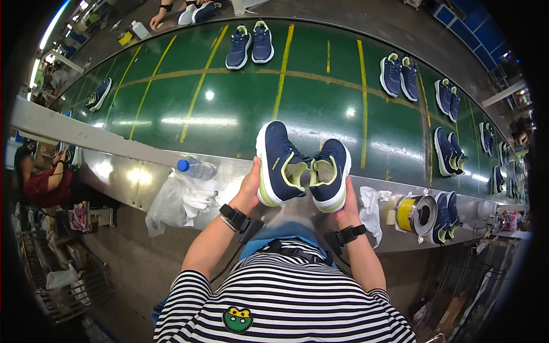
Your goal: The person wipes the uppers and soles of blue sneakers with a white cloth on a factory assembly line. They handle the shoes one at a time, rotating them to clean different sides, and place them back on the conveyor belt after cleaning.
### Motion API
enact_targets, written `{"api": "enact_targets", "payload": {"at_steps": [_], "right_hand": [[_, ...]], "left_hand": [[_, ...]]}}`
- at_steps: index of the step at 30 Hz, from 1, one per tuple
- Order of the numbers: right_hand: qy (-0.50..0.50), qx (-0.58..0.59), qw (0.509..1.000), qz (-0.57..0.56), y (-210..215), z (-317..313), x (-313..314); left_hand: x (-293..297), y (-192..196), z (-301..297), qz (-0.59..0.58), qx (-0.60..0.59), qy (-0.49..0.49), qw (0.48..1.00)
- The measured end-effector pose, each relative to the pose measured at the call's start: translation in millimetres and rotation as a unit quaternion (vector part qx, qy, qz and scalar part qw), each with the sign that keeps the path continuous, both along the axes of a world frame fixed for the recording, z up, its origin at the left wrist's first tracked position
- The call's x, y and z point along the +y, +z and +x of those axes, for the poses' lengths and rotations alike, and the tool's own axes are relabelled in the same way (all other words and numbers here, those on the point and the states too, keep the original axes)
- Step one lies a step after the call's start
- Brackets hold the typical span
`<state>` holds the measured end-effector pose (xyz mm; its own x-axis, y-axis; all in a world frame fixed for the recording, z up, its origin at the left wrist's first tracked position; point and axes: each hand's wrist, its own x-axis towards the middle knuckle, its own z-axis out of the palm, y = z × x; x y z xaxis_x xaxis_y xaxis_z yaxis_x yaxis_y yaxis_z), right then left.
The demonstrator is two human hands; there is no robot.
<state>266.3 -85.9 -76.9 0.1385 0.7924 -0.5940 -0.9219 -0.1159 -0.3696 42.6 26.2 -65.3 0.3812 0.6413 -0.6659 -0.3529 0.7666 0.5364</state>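
- Navy and lime, a pair of running shoes is up in the air, held over the near edge of the green conveyor belt (229,126), toes pointing away, openings tipped toward each other!
- Left hand (249,186) has the left running shoe (276,160), curled around its outer heel side; most of the fingers are tucked out of sight.
- Right hand (347,208) mirrors it, gripping the right running shoe (330,171) by the heel, fingertips hidden too.
- Inner sides come so close that I can't call it touching or apart.
- Progress check: both shoes look assembled, uppers on white soles, and both are lifted; neither is set down, so by my reading the handling is midway, with the finer finish too small to judge.
- Over on the belt, matching pairs stand at the far side (263,44) and to the right (390,75).
- Along the metal ledge (126,177): a blue-capped bottle (200,168) beside a crumpled plastic bag (163,203) on the left; white sheets (370,214) and a yellow-banded round tin (407,214) on the right.
- Up top, a co-worker's hand (155,22) shows beyond the belt!
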Motion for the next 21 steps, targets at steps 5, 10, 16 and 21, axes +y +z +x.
{"api": "enact_targets", "payload": {"at_steps": [5, 10, 16, 21], "right_hand": [[-0.037, -0.003, 0.999, 0.032, -10, 17, -2], [-0.031, 0.013, 0.997, 0.075, -20, 23, -1], [-0.012, 0.032, 0.995, 0.098, -21, 25, -2], [-0.003, 0.070, 0.994, 0.086, -17, 24, 5]], "left_hand": [[2, 11, 1, 0.063, -0.033, -0.014, 0.997], [6, 0, -3, 0.095, -0.047, -0.025, 0.994], [3, -6, 3, 0.067, -0.053, -0.010, 0.996], [8, -13, 10, -0.064, -0.212, -0.030, 0.975]]}}
